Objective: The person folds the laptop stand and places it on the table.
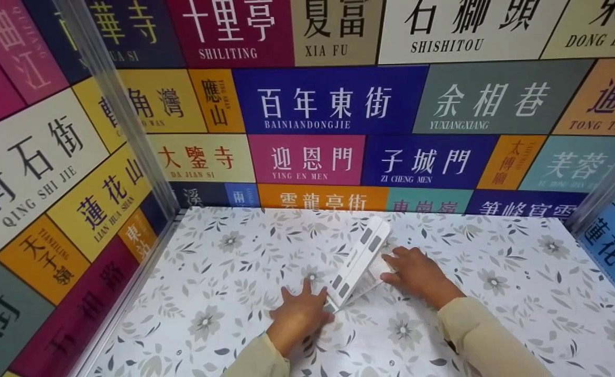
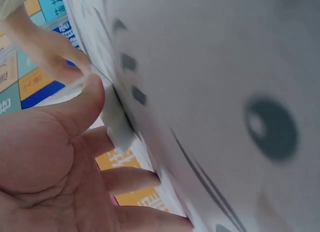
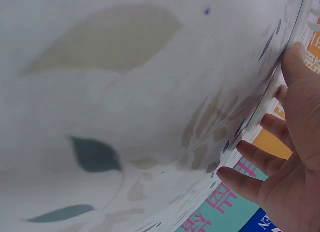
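The left hand (image 1: pixel 299 309) pinches the near end of the white folding stand (image 1: pixel 359 264); the right hand (image 1: pixel 417 275) parts its fingers beside it.

"What stands behind the table (image 1: pixel 402 332)?"

"Beyond its far edge, a wall (image 1: pixel 307 159) of coloured name signs; the dark blue panel (image 1: pixel 328 99) reads BAINIANDONGJIE."

"And at the far corners?"

"A clear strip (image 1: pixel 124 104) rises by the left one, another strip (image 1: pixel 608 167) by the right."

"Beyond the left edge?"

"A cream panel (image 1: pixel 32 167), QING SHI JIE."

"The tabletop's pattern?"

"Grey flowers and leaves on white."
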The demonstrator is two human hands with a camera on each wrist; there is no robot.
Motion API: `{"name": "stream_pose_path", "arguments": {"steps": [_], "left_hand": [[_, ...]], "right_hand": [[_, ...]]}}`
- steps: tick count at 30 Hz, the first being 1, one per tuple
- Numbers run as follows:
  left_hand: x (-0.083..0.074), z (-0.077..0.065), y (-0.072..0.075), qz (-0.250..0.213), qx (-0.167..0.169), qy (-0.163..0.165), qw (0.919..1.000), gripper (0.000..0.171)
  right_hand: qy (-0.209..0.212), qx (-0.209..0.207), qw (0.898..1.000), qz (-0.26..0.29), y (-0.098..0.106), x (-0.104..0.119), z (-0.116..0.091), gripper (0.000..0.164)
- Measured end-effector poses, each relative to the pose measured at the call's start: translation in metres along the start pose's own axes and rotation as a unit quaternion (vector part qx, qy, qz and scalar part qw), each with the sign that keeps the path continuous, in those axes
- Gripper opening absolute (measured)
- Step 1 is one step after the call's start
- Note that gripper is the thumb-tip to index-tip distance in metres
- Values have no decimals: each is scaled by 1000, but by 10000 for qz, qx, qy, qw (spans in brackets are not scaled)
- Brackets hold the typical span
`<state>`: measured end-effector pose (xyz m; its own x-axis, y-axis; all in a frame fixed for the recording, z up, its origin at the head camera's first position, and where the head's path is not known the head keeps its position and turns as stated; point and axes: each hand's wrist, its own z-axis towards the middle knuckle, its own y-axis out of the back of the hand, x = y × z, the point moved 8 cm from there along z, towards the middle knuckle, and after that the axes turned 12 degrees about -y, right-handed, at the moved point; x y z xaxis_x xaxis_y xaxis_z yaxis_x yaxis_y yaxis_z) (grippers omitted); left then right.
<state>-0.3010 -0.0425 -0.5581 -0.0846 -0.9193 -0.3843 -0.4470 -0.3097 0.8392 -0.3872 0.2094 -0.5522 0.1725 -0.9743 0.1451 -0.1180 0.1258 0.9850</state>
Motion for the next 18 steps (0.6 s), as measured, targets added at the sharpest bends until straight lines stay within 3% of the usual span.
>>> {"name": "stream_pose_path", "arguments": {"steps": [9,18], "left_hand": [[7,12,9,599,106,-439,9972,68],[8,20,23,988,-42,-788,9920,66]], "right_hand": [[332,-614,9975,-123,8,1,-16,63],[717,-1065,9913,-298,14,1,-26,52]]}}
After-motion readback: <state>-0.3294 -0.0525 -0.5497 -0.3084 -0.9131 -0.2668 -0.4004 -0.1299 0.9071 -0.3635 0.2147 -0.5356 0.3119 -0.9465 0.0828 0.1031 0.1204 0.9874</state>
